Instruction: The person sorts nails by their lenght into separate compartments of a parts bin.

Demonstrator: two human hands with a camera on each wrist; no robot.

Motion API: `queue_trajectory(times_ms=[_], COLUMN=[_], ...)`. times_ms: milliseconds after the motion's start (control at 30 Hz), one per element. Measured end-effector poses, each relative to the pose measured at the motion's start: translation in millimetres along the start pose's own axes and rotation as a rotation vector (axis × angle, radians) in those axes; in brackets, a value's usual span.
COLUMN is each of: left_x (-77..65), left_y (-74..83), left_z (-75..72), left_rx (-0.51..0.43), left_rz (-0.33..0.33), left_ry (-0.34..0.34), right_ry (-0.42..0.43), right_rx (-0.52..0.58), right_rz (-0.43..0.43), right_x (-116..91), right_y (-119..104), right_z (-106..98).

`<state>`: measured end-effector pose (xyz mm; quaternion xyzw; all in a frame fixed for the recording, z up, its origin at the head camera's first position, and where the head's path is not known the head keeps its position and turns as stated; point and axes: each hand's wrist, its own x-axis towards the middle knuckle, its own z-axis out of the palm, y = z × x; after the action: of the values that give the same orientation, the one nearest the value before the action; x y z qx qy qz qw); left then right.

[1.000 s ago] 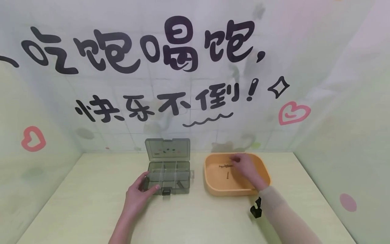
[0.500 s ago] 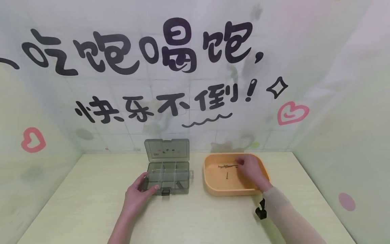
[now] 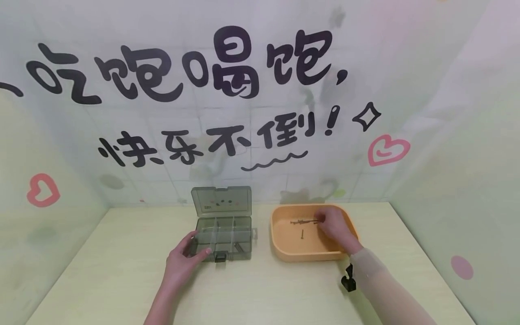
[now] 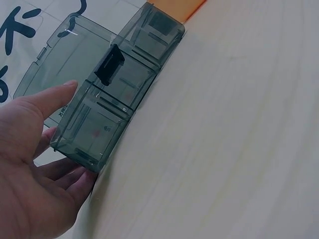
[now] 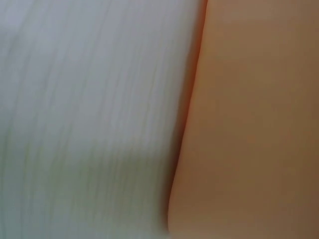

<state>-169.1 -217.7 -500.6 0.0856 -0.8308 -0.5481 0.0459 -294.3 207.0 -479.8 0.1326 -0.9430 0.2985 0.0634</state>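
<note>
Toward the desk's back edge (image 3: 154, 209), our left hand (image 3: 183, 256) grips the box (image 3: 241, 255) while our right hand (image 3: 335, 226), its hold unclear, should lift screws (image 3: 302, 221) singly.

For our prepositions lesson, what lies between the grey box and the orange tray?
The head view shows the small side tab of the grey box, then bare table up to the orange tray.

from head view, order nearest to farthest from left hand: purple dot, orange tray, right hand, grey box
1. Grey box, gripped at its left end by the left hand
2. Orange tray, right of the box
3. Right hand, at the tray's right side
4. Purple dot, right wall
</note>
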Motion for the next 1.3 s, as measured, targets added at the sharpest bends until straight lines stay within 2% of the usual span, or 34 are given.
queue_trajectory(times_ms=[167,467,633,967,1300], left_x=[-0.3,-0.7,-0.8,-0.8,-1.1], left_y=[-0.4,0.0,0.1,-1.4,-1.3], left_z=[-0.1,-1.6,-2.2,-1.5,-0.4], left_rx=[-0.002,0.005,0.005,-0.011,-0.017], left_rz=[-0.004,-0.008,-0.009,0.001,0.005], left_ry=[0.0,0.003,0.003,-0.002,0.001], right_ry=[0.023,0.029,-0.012,-0.118,-0.149], right_rx=[-0.019,-0.037,-0.06,-0.11,-0.175], right_rz=[-0.026,0.02,0.057,-0.04,-0.077], right_x=[-1.0,1.0,0.2,-3.7,-3.0], right_y=[0.6,2.3,0.3,-3.1,-1.4], right_z=[0.8,0.4,-2.0,-7.1,-3.1])
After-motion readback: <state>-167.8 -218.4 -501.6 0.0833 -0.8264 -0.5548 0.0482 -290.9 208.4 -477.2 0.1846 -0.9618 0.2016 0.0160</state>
